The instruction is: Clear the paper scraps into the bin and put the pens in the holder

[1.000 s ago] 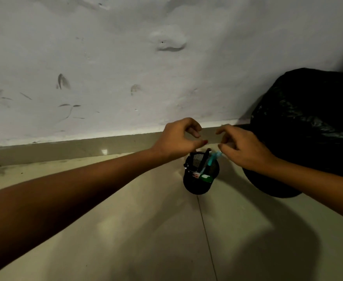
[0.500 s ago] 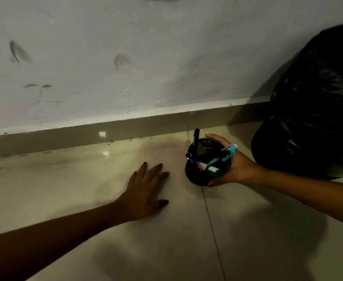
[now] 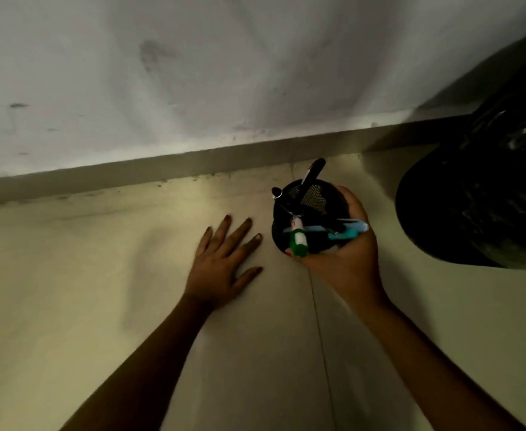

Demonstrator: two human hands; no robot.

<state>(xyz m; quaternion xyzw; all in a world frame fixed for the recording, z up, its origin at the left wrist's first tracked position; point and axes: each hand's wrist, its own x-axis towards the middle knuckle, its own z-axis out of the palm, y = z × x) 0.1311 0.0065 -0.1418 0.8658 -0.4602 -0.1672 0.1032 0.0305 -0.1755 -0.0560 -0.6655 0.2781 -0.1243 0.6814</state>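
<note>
A black mesh pen holder stands near the wall with several pens in it: a black pen sticking up, a green-capped marker and a teal pen leaning toward me. My right hand wraps around the holder's right and near side. My left hand lies flat on the floor just left of the holder, fingers spread, holding nothing. No paper scraps are in view.
A bin lined with a black plastic bag stands at the right, close to the holder. The white wall and its skirting run across the back. The floor is pale glossy tile with a joint line.
Both hands left the spot above the holder. My left hand went down flat on the floor; my right hand closed around the holder. The view has moved closer and tilted down.
</note>
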